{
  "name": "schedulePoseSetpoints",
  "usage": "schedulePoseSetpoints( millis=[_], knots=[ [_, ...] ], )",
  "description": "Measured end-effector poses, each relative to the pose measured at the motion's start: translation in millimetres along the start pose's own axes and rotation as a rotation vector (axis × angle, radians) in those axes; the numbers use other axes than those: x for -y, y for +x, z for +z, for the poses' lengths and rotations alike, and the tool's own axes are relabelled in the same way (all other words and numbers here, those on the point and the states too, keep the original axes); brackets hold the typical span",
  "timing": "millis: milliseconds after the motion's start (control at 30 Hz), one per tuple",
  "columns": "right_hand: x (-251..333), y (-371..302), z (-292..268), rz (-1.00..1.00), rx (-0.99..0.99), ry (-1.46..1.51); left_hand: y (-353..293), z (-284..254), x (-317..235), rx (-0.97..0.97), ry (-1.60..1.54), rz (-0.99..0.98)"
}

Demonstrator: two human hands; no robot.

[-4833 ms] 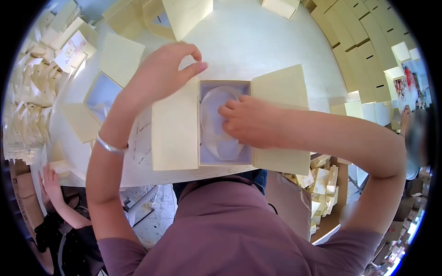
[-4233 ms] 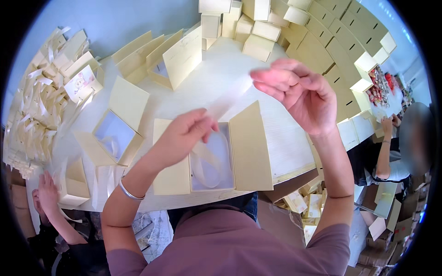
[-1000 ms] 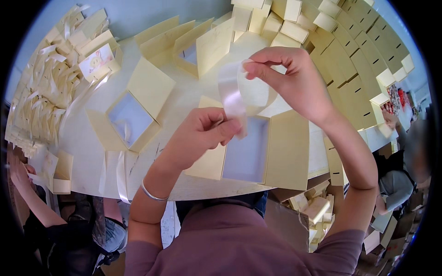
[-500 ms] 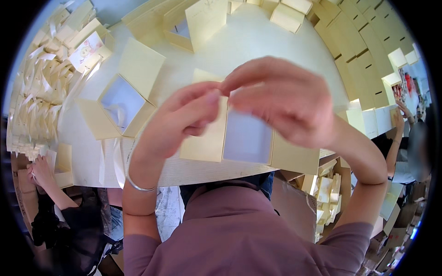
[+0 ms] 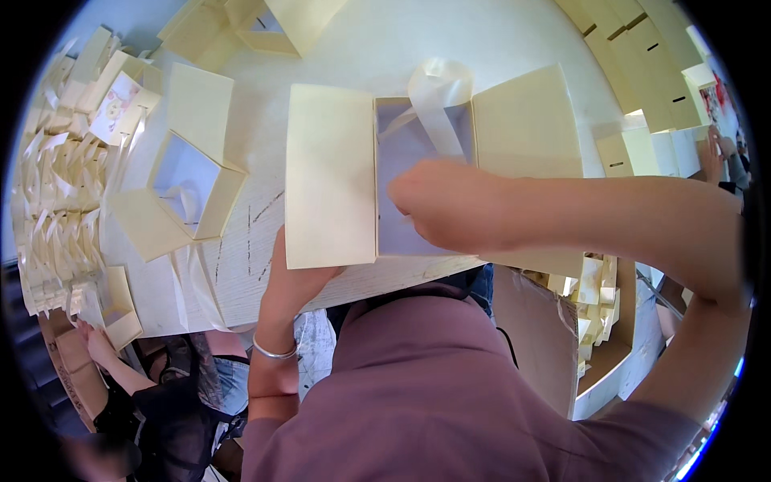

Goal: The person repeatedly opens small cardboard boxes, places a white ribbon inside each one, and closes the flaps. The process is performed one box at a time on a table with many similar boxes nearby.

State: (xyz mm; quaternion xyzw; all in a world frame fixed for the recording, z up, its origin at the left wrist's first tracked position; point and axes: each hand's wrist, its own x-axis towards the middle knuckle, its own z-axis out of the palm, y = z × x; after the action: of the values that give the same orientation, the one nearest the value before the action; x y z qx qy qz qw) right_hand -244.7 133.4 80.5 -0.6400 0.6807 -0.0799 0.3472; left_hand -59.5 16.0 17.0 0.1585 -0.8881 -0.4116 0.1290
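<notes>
Head view: ribbon (image 5: 436, 120) over box (image 5: 331, 177) (carton (image 5: 76, 369) lettered).

From the head, 1 fisheye view looks down closely on the opened box (image 5: 331, 177) and table (image 5: 514, 40).

Workshop handling boxes in bulk: pale worktable (image 5: 385, 40), ribboned boxes (image 5: 60, 181) massed along left, cream boxes (image 5: 630, 72) stacked at right, cardboard carton (image 5: 536, 333) of small pale pieces (image 5: 594, 309) below, co-worker (image 5: 181, 402) at left, second person (image 5: 713, 157) far right.

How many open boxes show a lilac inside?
3: the middle box, by the right hand; the left box; the back box, partly cut off. Others may be hidden.
</notes>
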Motion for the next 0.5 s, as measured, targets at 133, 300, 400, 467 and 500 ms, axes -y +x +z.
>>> schedulePoseSetpoints(
  millis=[133,300,400,467,500],
  knots=[
    [-2,9,12,-0.06,-0.201,0.106,1,3,0,-0.001,-0.021,0.009],
    [1,13,12,-0.035,-0.184,0.128,-6,6,7,0.053,0.041,0.05],
    [0,14,15,0.017,-0.161,0.12,-4,6,3,0.079,0.097,0.084],
    [-1,15,15,0.029,-0.144,0.132,-4,6,2,0.095,0.121,0.086],
    [-1,14,14,0.011,-0.151,0.136,-5,6,2,0.092,0.145,0.099]
  ],
)
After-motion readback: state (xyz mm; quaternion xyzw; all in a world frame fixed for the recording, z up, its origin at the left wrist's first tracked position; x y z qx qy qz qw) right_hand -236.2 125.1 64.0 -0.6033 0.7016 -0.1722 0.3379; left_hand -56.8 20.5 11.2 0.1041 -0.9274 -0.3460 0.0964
